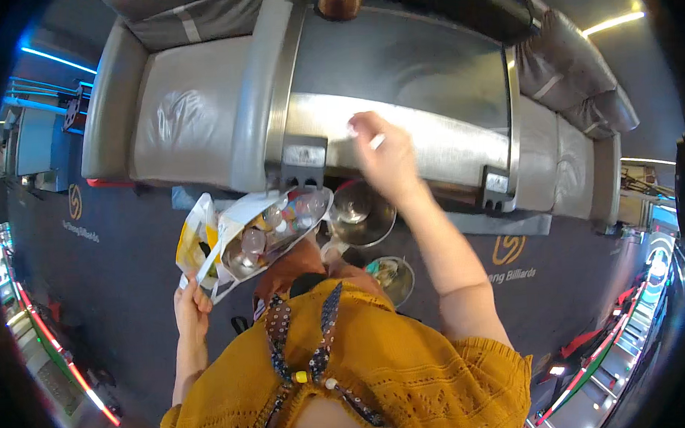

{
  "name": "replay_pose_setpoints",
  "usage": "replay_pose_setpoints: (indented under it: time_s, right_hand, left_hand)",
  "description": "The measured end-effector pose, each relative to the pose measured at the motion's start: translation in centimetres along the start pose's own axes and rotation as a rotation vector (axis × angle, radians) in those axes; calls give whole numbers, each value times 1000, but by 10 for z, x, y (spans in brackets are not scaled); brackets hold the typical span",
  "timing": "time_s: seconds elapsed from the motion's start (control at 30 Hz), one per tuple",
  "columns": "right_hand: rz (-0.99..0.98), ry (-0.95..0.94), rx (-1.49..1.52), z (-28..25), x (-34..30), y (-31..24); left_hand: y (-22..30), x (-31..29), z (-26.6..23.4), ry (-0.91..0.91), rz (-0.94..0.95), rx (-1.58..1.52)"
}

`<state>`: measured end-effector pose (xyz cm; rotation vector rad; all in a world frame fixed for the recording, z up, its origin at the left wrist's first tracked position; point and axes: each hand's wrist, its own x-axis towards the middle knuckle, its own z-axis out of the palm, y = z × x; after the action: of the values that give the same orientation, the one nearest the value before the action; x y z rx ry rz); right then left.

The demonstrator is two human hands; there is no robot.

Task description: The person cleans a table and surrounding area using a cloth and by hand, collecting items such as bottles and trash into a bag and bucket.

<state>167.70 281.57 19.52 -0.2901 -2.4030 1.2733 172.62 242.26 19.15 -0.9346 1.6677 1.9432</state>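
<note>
My left hand (193, 304) is closed around the edge of a white and yellow bag (186, 242) at the lower left. Against it leans an open white bag (235, 212) filled with clear plastic bottles and cups (254, 240). Over the silver front strip of the table (445, 135), my right hand (389, 156) is raised with its fingers curled together. A small white bit shows at the fingers, too blurred to name. Beneath that arm stands a steel bowl (384, 229) with something clear inside. Closer to me is a smaller metal bucket (407, 291) holding mixed scraps.
Grey padded seats (188, 106) flank the table on the left and right (559, 150). A brown cylindrical container (340, 3) stands at its far edge. Dark holders (304, 156) jut from both front corners. Dark carpet (466, 293) with printed logos spreads around my legs.
</note>
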Motion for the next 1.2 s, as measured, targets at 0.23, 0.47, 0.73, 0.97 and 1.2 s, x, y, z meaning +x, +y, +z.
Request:
replay_pose_setpoints:
  time_s: [0.23,0.47,0.73,0.97,1.2]
  right_hand:
    - [32,403,-250,21,180,84]
    - [187,560,-1,66,195,84]
    - [-50,457,-74,-7,23,56]
    - [402,387,-211,-53,-240,45]
    - [1239,222,-247,1,-460,118]
  left_hand:
    - [3,19,7,-151,-32,65]
    - [11,32,11,-68,-144,120]
    - [23,41,24,-249,-233,315]
    - [17,49,55,-225,-197,368]
    - [24,63,58,-251,-123,245]
